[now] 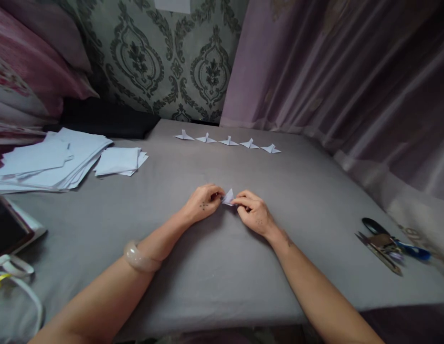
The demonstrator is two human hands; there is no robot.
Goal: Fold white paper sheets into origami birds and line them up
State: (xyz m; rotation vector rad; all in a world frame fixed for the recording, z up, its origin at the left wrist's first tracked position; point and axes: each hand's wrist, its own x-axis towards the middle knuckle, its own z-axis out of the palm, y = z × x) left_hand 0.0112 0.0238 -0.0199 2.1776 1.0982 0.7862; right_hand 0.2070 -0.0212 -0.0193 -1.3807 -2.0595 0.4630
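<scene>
A small piece of folded white paper [228, 197], with a pointed peak in its middle, is held between my two hands just above the grey cloth. My left hand [205, 203] pinches its left end, fingers curled together. On the other side, my right hand [254, 212] is closed on the right end, thumb and forefinger at the paper. The fingertips partly hide both ends. Farther back, several folded paper cranes [229, 141] stand in a row, each with a raised point.
A large paper stack [53, 160] and a smaller stack of paper squares [118, 161] lie at the left. A dark-screened device [9, 224] and white cable [32, 296] are at the left edge. Scissors [408, 248] and small tools lie at the right. Curtains [279, 71] hang behind.
</scene>
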